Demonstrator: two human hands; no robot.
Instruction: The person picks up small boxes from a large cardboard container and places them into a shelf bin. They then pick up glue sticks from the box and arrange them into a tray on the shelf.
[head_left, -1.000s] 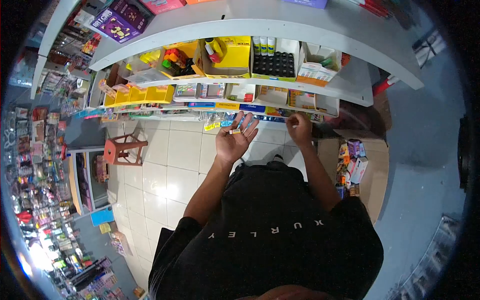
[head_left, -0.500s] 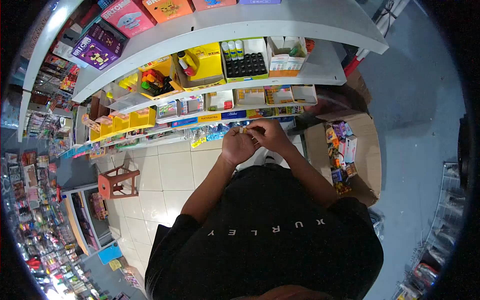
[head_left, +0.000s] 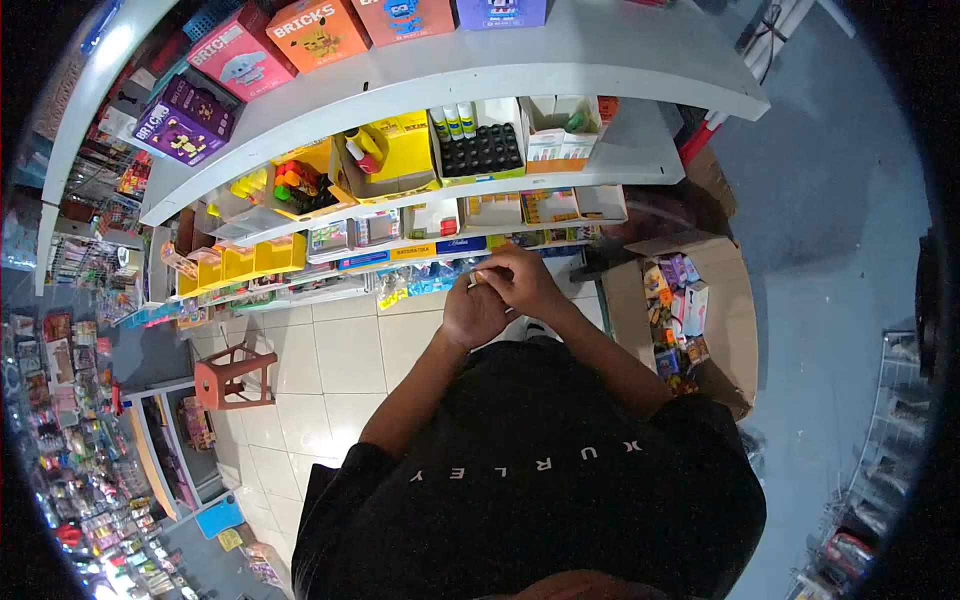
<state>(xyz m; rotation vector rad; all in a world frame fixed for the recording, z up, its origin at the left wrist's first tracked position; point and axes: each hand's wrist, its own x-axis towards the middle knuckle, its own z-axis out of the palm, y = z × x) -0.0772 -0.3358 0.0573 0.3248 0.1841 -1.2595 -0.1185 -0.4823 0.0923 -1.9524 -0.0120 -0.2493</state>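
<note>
My left hand (head_left: pixel 474 314) is held palm up in front of my body, with its fingers curled near a small pale item (head_left: pixel 477 279). From the right, my right hand (head_left: pixel 524 282) reaches over, its thumb and fingers pinched together at that same item. The item is too small and too covered by fingers to name. Both hands meet just short of the lower shelf, above hanging blue and yellow packets (head_left: pixel 425 284).
Open display boxes, one with black-capped glue sticks (head_left: pixel 482 150), line the shelf ahead. Bricks boxes (head_left: pixel 318 42) stand on the shelf above. A cardboard carton (head_left: pixel 728 330) of mixed packets is at my right. A reddish plastic stool (head_left: pixel 236 376) stands on the tiled floor at left.
My hands have lowered slightly and the right fingers now cover more of the small pale item. The shelves sit lower in view at the top as the camera has tilted.
</note>
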